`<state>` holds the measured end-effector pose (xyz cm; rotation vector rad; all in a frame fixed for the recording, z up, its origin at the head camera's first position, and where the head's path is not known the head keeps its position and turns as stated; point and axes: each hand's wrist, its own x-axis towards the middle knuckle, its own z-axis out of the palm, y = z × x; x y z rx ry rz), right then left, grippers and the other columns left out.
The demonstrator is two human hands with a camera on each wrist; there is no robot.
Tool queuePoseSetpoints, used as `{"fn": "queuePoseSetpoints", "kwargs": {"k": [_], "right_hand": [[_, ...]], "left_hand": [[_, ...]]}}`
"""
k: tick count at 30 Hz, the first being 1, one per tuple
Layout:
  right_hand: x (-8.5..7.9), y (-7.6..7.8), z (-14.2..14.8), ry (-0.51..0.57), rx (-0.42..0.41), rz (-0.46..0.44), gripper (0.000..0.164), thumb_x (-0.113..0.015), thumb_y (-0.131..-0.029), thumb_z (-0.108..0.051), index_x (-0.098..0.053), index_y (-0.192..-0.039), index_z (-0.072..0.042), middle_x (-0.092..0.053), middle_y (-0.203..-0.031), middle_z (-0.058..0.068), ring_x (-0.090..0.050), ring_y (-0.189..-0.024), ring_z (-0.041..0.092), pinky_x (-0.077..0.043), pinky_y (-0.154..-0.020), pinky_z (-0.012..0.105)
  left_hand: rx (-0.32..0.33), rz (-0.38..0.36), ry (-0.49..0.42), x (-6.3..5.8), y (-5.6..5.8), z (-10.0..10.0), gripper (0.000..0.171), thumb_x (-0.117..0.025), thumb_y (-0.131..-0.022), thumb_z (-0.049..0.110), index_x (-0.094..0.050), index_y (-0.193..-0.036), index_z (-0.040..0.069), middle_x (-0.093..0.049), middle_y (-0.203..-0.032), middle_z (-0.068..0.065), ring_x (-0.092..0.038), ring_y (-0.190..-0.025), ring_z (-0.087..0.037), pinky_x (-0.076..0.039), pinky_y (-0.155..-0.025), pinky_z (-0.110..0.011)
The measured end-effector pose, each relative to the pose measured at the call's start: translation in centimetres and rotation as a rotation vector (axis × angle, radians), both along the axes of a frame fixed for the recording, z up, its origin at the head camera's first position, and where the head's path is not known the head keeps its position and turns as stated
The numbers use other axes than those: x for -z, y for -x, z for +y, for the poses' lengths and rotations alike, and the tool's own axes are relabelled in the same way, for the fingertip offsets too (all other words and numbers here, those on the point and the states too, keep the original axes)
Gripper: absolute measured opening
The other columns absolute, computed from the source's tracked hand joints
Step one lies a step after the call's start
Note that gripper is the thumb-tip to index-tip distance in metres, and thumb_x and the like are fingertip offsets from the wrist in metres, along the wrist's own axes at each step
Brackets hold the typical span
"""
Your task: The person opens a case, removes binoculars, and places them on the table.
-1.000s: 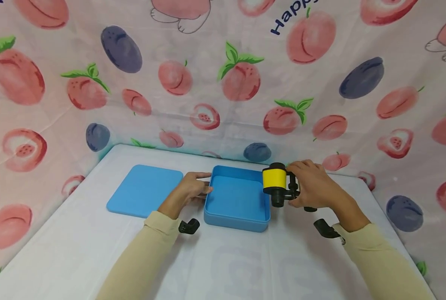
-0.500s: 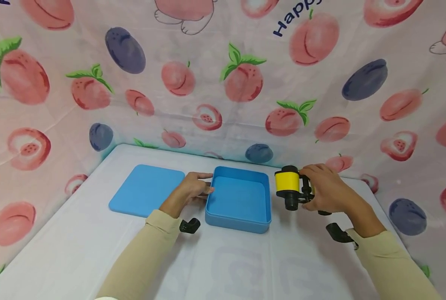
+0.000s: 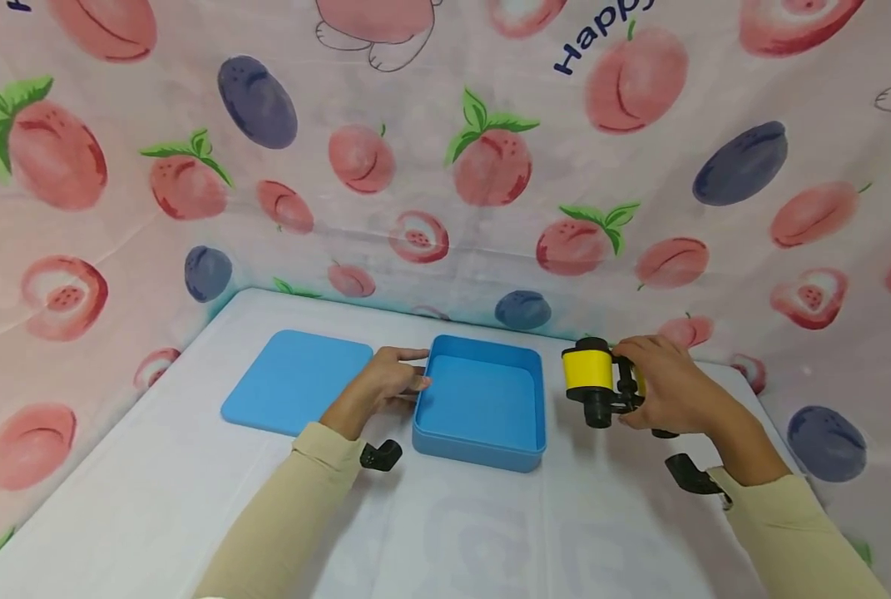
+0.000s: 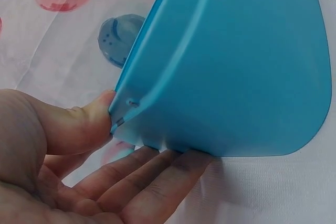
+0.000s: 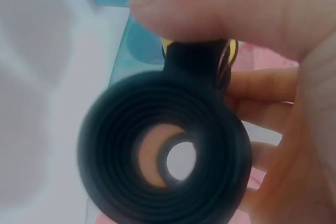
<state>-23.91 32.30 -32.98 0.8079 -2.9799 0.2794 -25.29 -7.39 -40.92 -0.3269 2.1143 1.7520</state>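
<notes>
A pair of yellow and black toy binoculars [image 3: 589, 370] hangs in my right hand [image 3: 673, 387], just right of an open blue box [image 3: 482, 457]. Thumb and fingers grip the binoculars round their middle; one black eyepiece [image 5: 105, 166] fills much of the right wrist view. My left hand [image 3: 383, 381] holds the box by its left side. The left wrist view shows that thumb [image 4: 84, 121] at the rim and the other fingers against the outer wall [image 4: 252, 93]. Nothing lies on the box's floor.
Left of the box, a flat blue lid [image 3: 299, 378] lies on the white tablecloth [image 3: 153, 491], partly behind the left wrist. Peach-printed fabric [image 3: 415, 166] stands up along the back and sides of the table. Black camera mounts stick out at both wrists.
My right hand has carried the binoculars rightward, from over the box's right edge to clear of it. The left hand keeps its place on the box. The head view has shifted slightly.
</notes>
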Motion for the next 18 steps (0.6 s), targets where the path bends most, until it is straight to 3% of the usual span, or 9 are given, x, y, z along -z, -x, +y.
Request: {"fn": "queuePoseSetpoints", "kwargs": {"k": [18], "right_hand": [[1.7,-0.1,0.7,0.037,0.018,-0.042,0.085,-0.098,-0.063,-0.024,-0.059,-0.133,0.004,-0.06,-0.139,0.026,-0.045,-0.128,0.044,-0.034,-0.109,0.07]], "left_hand": [[0.004,0.013,-0.002,-0.1,-0.1,0.1,0.063,-0.07,-0.097,0.002,-0.051,-0.155,0.015,-0.058,-0.151,-0.021,-0.071,-0.119,-0.036,-0.06,-0.098,-0.053]]}}
